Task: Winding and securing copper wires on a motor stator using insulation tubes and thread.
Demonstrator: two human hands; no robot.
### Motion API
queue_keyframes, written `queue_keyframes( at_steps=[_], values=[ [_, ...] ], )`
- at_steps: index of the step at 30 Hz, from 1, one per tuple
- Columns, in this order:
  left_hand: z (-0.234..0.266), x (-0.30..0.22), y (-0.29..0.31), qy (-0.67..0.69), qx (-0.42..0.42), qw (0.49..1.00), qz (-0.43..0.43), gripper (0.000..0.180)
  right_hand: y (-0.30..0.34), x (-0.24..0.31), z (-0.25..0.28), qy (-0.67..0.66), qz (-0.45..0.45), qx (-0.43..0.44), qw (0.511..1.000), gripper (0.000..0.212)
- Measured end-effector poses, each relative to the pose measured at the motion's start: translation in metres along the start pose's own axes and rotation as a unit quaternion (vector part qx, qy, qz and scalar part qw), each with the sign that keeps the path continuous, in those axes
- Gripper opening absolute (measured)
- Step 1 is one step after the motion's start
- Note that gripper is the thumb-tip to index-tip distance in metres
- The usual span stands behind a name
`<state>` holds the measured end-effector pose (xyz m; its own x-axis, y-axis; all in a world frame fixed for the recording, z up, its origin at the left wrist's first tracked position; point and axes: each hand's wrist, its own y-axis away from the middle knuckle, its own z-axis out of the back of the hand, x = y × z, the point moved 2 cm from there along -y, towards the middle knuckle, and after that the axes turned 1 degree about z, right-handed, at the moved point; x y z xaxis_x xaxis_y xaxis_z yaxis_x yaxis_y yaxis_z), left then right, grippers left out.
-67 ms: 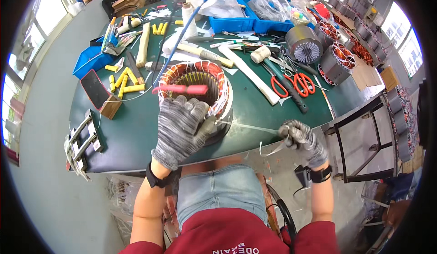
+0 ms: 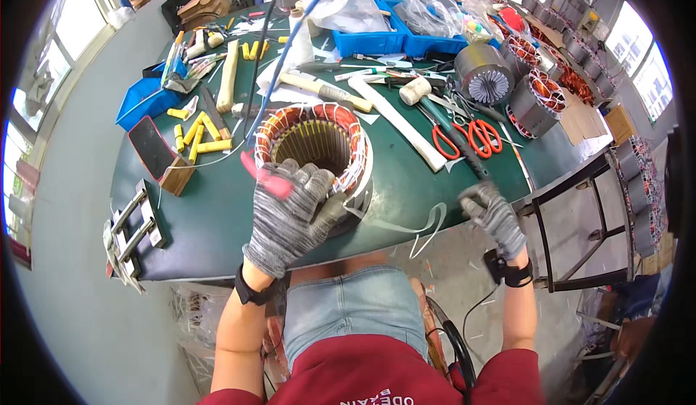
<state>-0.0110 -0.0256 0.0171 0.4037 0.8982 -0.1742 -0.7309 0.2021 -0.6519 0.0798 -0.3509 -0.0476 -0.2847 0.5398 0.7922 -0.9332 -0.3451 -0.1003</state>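
In front of me on the table stands a motor stator (image 2: pixel 362 151), a metal ring with orange windings laced in white. My left hand (image 2: pixel 286 216), in a grey knit glove, is closed over its near left rim, thumb toward me. A red handle-like piece (image 2: pixel 274 184) lies at its fingers; whether they grip it is unclear. From beside the left thumb a pale lacing strip (image 2: pixel 406 226) runs right and curls loose over the table edge. My gloved right hand (image 2: pixel 493 215), slightly blurred, is off the strip near the front edge, fingers loosely bent and empty.
Behind the stator are a mallet (image 2: pixel 415 90), red-handled scissors (image 2: pixel 482 137), a white bar (image 2: pixel 399 122) and blue bins (image 2: pixel 370 39). Leftward lie yellow tubes (image 2: pixel 210 146), a phone (image 2: pixel 151 147) on a wooden block and a metal bracket (image 2: pixel 141 216). More stators (image 2: pixel 536 104) stand right.
My right hand has let go of the strip and moved right; the taut strip has gone slack and curled. The red piece has swung down and left against my left hand's fingers.
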Motion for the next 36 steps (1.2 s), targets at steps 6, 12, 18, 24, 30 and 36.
queue_keyframes(
  at_steps=[6, 12, 18, 24, 30, 36],
  values=[
    [-0.001, 0.004, -0.002, 0.007, 0.005, 1.000, -0.009, 0.030, -0.049, 0.017, 0.042, 0.147, 0.093, -0.035, 0.984, 0.011],
    [0.006, 0.004, -0.006, 0.014, 0.045, 0.999, 0.022, 0.025, -0.159, 0.032, 0.027, 0.305, 0.393, -0.036, 0.866, 0.012],
    [0.011, -0.005, -0.009, -0.009, 0.056, 0.998, 0.022, 0.027, -0.329, 0.021, -0.051, 0.425, 0.117, 0.070, 0.895, 0.025],
    [-0.005, -0.003, -0.002, 0.018, 0.056, 0.998, 0.017, 0.027, -0.410, -0.038, -0.086, 0.414, -0.130, 0.146, 0.889, 0.043],
    [0.000, -0.006, -0.007, 0.019, 0.037, 0.999, 0.015, 0.031, -0.378, 0.006, -0.062, 0.313, 0.046, 0.026, 0.948, 0.033],
    [0.007, 0.000, -0.006, 0.021, 0.016, 1.000, 0.017, 0.027, -0.187, 0.084, -0.036, 0.055, 0.213, -0.093, 0.971, 0.019]
  ],
)
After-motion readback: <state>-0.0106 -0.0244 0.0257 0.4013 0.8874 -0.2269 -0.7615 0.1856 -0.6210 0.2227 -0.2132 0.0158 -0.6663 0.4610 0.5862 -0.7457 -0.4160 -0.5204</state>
